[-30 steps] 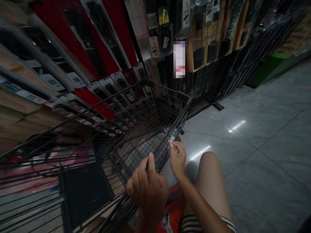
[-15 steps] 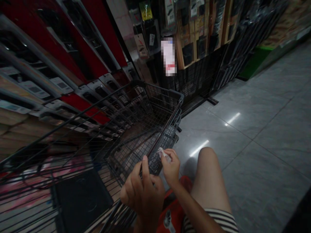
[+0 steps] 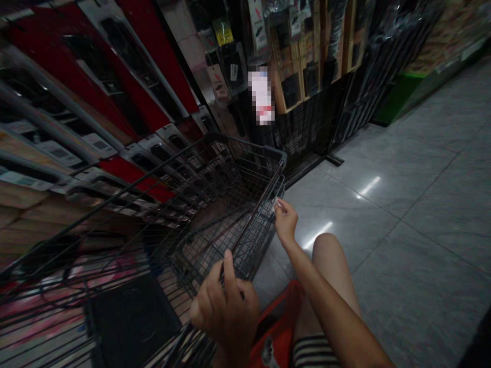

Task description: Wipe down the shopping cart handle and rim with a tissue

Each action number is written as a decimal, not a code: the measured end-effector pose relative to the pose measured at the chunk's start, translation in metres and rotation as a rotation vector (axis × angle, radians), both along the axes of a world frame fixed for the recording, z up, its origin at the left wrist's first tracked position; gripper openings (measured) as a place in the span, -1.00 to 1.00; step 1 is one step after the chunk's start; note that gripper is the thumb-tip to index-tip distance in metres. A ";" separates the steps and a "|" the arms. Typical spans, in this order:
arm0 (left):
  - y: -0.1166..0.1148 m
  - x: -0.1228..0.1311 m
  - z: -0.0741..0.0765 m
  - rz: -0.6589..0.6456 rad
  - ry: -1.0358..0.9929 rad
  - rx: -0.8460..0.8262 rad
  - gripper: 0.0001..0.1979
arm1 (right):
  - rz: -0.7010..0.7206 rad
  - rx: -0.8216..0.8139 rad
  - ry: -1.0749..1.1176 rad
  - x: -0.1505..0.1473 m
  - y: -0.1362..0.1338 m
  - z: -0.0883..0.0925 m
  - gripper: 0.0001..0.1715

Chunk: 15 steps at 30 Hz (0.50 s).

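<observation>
A black wire shopping cart [image 3: 245, 168] stands in front of me beside store shelves. My left hand [image 3: 224, 306] is closed round the cart's near rim, thumb up. My right hand [image 3: 285, 221] reaches forward along the cart's right side and pinches a small white piece [image 3: 276, 204], too small to name, against the cart's wire wall near the front corner. My bare knee [image 3: 326, 255] and a red item [image 3: 278, 332] on my lap show below the arm.
Shelves of boxed goods with red and black packaging [image 3: 115, 102] run along the left. Hanging packets on a wooden rack [image 3: 299, 51] are ahead. A dark flat object [image 3: 130, 322] lies in the cart's bottom. Grey tiled floor [image 3: 402, 214] stretches to the right.
My right hand moved forward from near the left hand along the cart's right side toward its front corner, still pinching the small white piece. The left hand stayed on the rim.
</observation>
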State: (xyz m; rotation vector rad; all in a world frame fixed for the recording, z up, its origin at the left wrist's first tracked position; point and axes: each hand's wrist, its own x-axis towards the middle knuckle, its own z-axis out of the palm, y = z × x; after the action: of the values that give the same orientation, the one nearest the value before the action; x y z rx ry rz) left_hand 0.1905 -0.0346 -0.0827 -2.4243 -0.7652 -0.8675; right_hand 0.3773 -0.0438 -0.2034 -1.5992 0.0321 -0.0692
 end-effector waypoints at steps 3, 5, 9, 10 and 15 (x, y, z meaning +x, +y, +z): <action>-0.002 0.001 0.001 0.020 0.005 -0.021 -0.42 | 0.048 -0.050 -0.067 -0.016 0.003 -0.007 -0.64; -0.003 0.001 0.002 0.024 0.010 -0.037 -0.41 | 0.056 -0.061 -0.112 -0.030 0.004 -0.009 -0.64; -0.003 0.000 0.001 0.006 0.000 -0.043 -0.38 | 0.053 -0.064 -0.165 -0.042 0.005 -0.009 -0.66; -0.002 0.000 0.000 0.005 -0.002 -0.044 -0.37 | 0.060 -0.068 -0.174 -0.042 0.004 -0.010 -0.66; -0.003 0.000 -0.002 0.017 -0.009 -0.037 -0.38 | 0.097 -0.128 -0.205 -0.038 -0.001 -0.026 -0.64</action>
State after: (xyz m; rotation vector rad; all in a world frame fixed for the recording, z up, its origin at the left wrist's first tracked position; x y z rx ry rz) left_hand 0.1903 -0.0378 -0.0847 -2.4445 -0.8111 -0.8658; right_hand 0.3392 -0.0449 -0.2297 -1.7120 -0.2128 -0.1615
